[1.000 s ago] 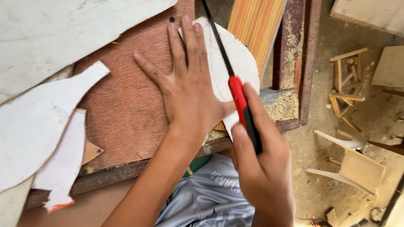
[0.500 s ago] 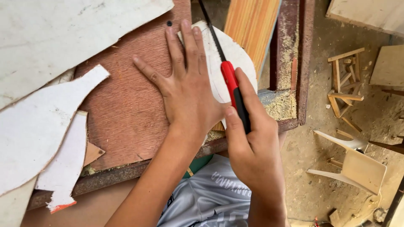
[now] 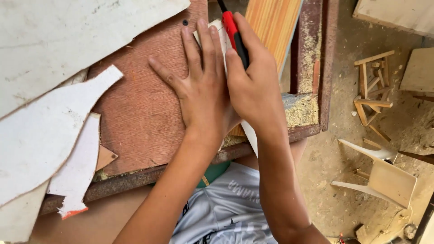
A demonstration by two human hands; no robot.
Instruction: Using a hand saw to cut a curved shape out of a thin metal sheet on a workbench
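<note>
1. Head view: my left hand [image 3: 203, 86] lies flat with fingers spread, palm down on a white cut-out board piece [image 3: 220, 34] that rests on the reddish-brown workbench top [image 3: 135, 113], near its far right corner. The hand is open and grips nothing; it only presses.
2. My right hand [image 3: 253, 86] is closed around the red-and-black handle of a handsaw [image 3: 235, 31]. The handle points away from me toward the far edge, and the dark blade runs out of the top of the picture, so its tip is hidden.
3. The two hands touch side by side, the right against the left's thumb side. Most of the white piece is covered by them; a strip shows past my left fingertips and a narrow sliver sticks out below my right wrist, over the near edge of the bench.
4. Large white offcut sheets [image 3: 49, 126] lie along the left side of the bench top.
5. A striped wooden panel [image 3: 271, 22] stands just beyond my right hand, beside the rusty metal frame [image 3: 316, 68] with sawdust on it.
6. On the sawdust-covered floor to the right sit small wooden frames [image 3: 370, 86] and a pale wooden piece [image 3: 389, 178].
</note>
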